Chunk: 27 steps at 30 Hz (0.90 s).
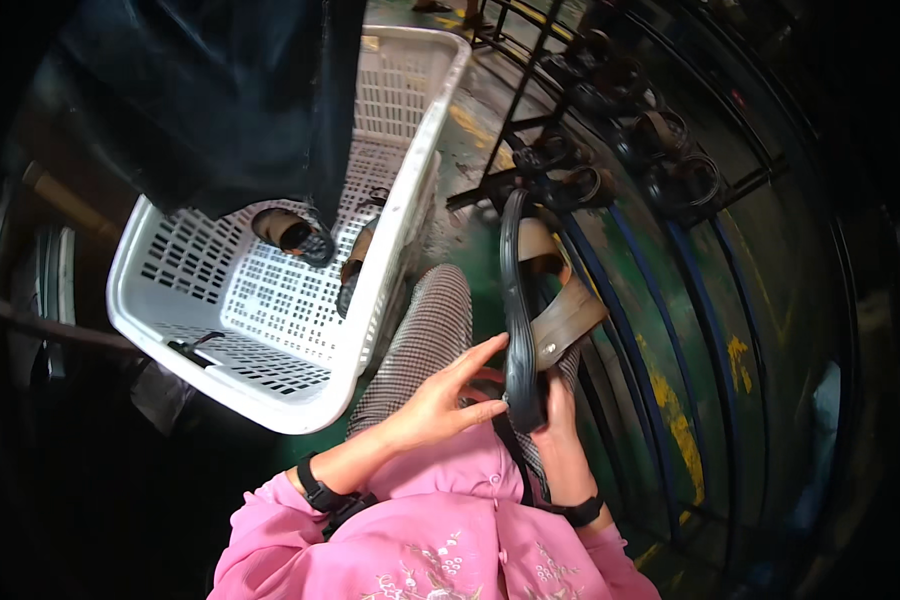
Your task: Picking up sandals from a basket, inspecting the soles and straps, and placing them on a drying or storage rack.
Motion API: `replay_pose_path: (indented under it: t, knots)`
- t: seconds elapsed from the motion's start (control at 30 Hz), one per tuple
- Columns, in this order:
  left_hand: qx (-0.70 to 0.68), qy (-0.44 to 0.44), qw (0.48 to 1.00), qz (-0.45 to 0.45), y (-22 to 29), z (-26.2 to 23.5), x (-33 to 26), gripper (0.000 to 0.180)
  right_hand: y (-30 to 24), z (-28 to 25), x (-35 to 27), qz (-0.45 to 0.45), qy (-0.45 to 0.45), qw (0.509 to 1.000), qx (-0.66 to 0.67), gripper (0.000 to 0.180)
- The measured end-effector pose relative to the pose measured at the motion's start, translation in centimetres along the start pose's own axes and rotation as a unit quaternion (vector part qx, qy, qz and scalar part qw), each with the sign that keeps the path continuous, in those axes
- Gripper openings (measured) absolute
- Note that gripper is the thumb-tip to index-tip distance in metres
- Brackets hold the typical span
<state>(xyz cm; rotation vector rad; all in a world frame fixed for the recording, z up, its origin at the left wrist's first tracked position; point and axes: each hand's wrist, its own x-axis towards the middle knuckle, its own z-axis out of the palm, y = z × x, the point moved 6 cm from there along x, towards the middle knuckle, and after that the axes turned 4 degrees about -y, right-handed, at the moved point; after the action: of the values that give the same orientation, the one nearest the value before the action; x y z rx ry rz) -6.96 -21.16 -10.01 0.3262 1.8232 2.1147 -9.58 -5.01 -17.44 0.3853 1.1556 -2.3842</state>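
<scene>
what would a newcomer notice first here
The big white basket at upper left, with brown-strapped sandals lying in it. Then, right of centre, the dark-soled sandal held in the right hand, with the spread left hand at its sole. Last, the bright pink shirt at the bottom.

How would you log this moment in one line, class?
left hand: fingers spread, at dark sole | right hand: holding beige-strapped sandal | white basket: other sandals inside
</scene>
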Motion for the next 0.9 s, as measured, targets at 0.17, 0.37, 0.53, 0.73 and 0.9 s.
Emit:
replay_pose_path:
  t: [0.17,0.37,0.53,0.73,0.9]
  knots:
    - [0.037,0.001,0.999,-0.002,0.8,-1.1,-0.6,0.034,2.3,1.8,-0.4,0.202,-0.222,0.879,0.371,0.054]
    - [0.027,0.056,0.997,-0.047,1.2,-3.4,-2.9,0.029,3.0,2.2,-0.3,0.195,-0.274,0.834,0.438,0.059]
    - [0.066,0.099,0.991,-0.053,3.1,-6.4,-4.7,0.026,2.9,2.5,-0.3,0.2,-0.298,0.816,0.452,0.06]
    - [0.093,0.164,0.979,-0.08,4.8,-11.7,-5.8,0.027,2.8,2.4,0.1,0.194,-0.316,0.816,0.443,0.061]
    - [0.262,0.142,0.948,-0.114,5.2,-16.2,-5.5,0.025,2.3,1.8,0.4,0.176,-0.292,0.842,0.418,0.064]
